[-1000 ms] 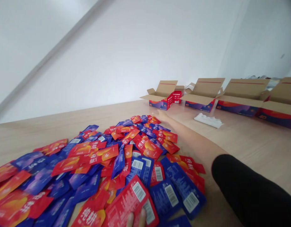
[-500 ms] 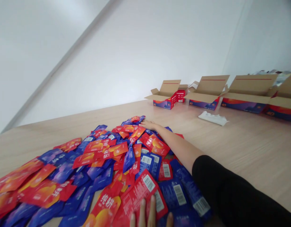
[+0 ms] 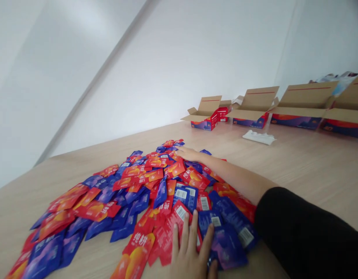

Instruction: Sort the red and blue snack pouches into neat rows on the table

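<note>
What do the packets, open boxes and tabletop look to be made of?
Packets: probably plastic or foil film, satiny; soft sheen and creases.
Open boxes: apparently cardboard, printed outside; plain brown insides, folded flaps.
Tabletop: wood or wood-look laminate, pale; faint grain fits either.

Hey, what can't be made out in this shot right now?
All in the head view:
Left hand: wrist cut off by the bottom edge.
Right hand: too small to tell if it grips anything.
Sachet pile: lower ones hidden by upper ones; fine print too small.
Rightmost box: cut off by right edge.
Leftmost open box: floor hidden by front side.
</note>
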{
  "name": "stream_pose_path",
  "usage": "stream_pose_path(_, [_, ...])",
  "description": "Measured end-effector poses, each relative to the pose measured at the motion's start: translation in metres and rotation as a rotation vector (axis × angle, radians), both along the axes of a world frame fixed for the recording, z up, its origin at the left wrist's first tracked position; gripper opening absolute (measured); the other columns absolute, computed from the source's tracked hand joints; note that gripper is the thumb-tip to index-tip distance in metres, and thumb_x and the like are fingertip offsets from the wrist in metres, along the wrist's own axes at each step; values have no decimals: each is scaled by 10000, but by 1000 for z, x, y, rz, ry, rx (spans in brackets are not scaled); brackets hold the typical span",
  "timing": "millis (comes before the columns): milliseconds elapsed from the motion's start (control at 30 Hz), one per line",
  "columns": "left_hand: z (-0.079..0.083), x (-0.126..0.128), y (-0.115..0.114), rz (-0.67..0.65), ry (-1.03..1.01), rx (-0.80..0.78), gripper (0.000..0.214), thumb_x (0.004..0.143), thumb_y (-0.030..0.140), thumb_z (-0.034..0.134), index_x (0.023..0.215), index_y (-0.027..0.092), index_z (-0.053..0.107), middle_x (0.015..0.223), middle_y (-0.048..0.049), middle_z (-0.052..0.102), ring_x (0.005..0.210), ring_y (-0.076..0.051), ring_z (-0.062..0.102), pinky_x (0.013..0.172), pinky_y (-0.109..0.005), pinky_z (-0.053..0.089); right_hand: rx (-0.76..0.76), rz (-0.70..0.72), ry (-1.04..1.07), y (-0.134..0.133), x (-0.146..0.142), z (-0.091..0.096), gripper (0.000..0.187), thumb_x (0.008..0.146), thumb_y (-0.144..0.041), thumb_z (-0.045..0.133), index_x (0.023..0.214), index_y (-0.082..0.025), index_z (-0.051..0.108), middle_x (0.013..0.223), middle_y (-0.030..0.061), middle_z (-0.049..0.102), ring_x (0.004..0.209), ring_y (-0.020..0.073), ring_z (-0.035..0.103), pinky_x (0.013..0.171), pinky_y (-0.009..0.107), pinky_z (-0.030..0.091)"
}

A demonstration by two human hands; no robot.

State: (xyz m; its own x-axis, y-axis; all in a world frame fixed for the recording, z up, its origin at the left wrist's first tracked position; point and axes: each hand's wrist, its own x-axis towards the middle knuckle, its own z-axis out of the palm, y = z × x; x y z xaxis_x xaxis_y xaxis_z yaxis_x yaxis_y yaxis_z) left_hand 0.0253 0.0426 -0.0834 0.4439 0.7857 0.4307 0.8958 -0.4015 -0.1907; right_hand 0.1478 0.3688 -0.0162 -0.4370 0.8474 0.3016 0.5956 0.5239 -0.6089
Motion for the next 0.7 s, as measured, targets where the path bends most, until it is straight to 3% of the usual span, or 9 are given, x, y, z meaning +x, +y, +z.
stream_pose_path(133, [17, -1, -5, -29, -66, -50, 805, 797, 414, 663, 1513, 352, 300, 1587, -140, 273, 1403, -431, 331, 1031, -620, 410, -92, -174, -139, -34, 87, -24, 705, 924, -639, 417, 1479, -204, 412, 1546, 104, 368, 1454, 299, 264, 1188, 462, 229])
stream_pose_path(233, [38, -4, 6, -120, -71, -196, 745, 872, 383, 576, 1530, 371, 226, 1624, -110, 160, 1437, -431, 248, 1055, -634, 378, -140, -305, -222, -48, 135, -41, 726, 970, -619, 207, 1532, -168, 300, 1570, 119, 311, 1460, 285, 253, 1178, 481, 235])
stream_pose_path(300, [48, -6, 21, -147, -76, -302, 708, 898, 398, 542, 1531, 368, 227, 1628, -94, 153, 1454, -418, 205, 1085, -646, 331, -148, -344, -279, -47, 144, -48, 706, 977, -600, 160, 1535, -188, 296, 1561, 112, 333, 1447, 296, 283, 1168, 524, 226])
stream_pose_path(467, [52, -13, 53, -150, -110, -398, 595, 936, 523, 436, 1495, 342, 342, 1599, -37, 288, 1474, -348, 197, 1152, -634, 226, -97, -270, -384, -37, 101, -53, 617, 987, -575, 187, 1489, -280, 390, 1571, 34, 326, 1447, 283, 276, 1166, 561, 152])
stream_pose_path(700, [47, -33, 50, -86, -98, -367, 578, 948, 418, 435, 1507, 334, 314, 1614, -2, 245, 1482, -323, 183, 1159, -609, 251, -44, -61, -395, -36, 25, -50, 535, 1018, -498, 171, 1481, -335, 382, 1547, 3, 376, 1430, 229, 305, 1149, 561, 175])
